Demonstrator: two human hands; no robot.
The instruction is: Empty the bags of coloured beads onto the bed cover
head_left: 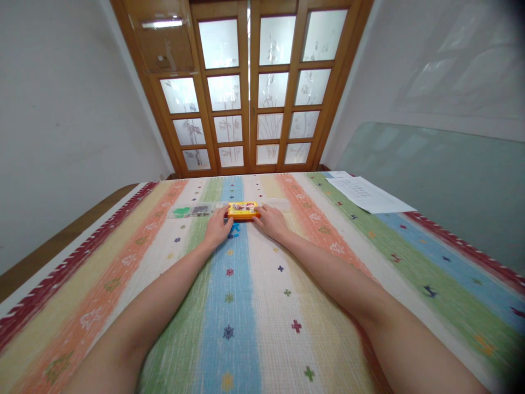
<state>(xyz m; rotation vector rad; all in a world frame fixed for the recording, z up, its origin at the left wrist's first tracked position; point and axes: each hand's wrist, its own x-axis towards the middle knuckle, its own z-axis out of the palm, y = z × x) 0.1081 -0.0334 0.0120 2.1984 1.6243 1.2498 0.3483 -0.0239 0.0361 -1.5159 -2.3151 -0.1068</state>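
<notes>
A small yellow and orange box (244, 211) with printing on its lid lies at the middle of the table, between my two hands. My left hand (217, 226) is closed on its left end, with the thumb at the front corner. At the right end, my right hand (271, 220) grips it the same way. Small blue pieces (235, 230) lie on the cloth just in front of the box. To the left is a clear tray holding green pieces (181, 211) and dark grey pieces (202, 210), partly hidden by my left hand. Whether the box is lifted, I cannot tell.
A striped, patterned tablecloth (241, 306) covers the table. Printed white sheets (365, 192) lie at the far right edge. Beyond the table stand wooden doors with frosted panes (270, 90), and a pale green panel (430, 175) leans along the right wall.
</notes>
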